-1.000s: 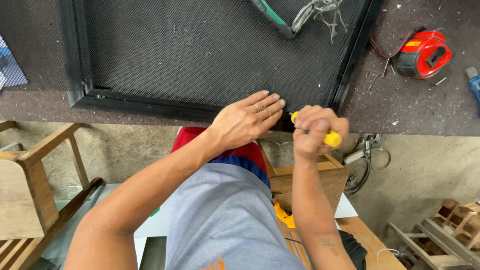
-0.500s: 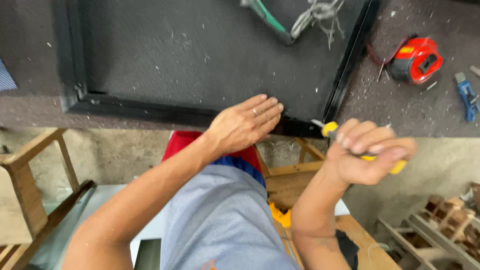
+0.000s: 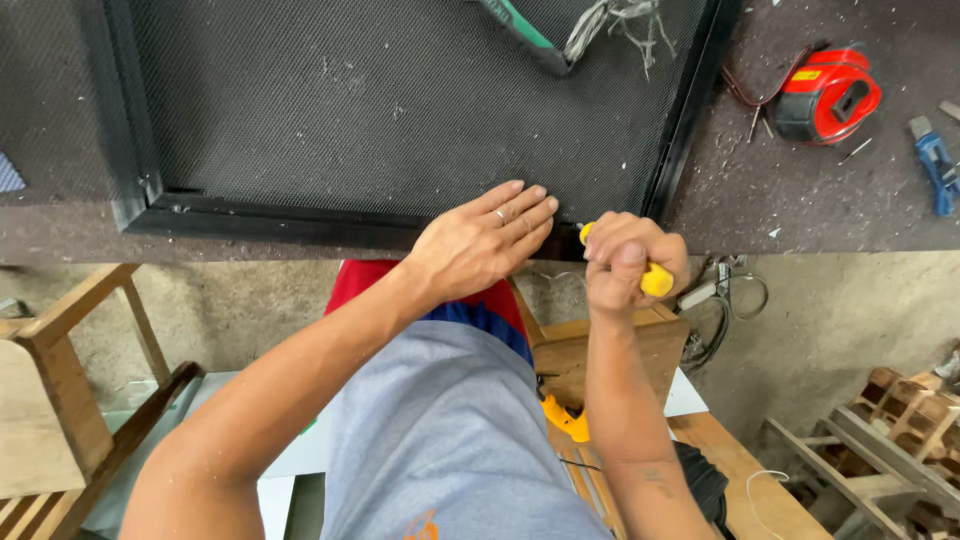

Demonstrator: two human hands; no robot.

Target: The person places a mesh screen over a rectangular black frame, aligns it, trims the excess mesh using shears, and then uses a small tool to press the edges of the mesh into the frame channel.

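**Hands at the near edge of a mesh screen frame**

Dark, speckled workbench top [image 3: 820,200] fills the upper part of the view, with bare concrete floor below its edge. On the bench lies a black metal-framed panel filled with fine black mesh [image 3: 400,100]. The left hand [image 3: 480,245] rests flat, fingers stretched out together, on the near rail of the frame and the mesh just above it. Just beside it, apart by a small gap, the right hand [image 3: 630,262] is closed in a fist around a yellow-handled tool [image 3: 655,280]; the tool's working end meets the frame's near rail close to the right corner, though the tip itself is hidden.

Well to the right on the bench sit a red and black tape measure [image 3: 828,95] and a small blue clamp [image 3: 935,165]. A light wooden chair [image 3: 60,380] stands on the floor at the left, and a wooden box [image 3: 610,345] sits under the right forearm.
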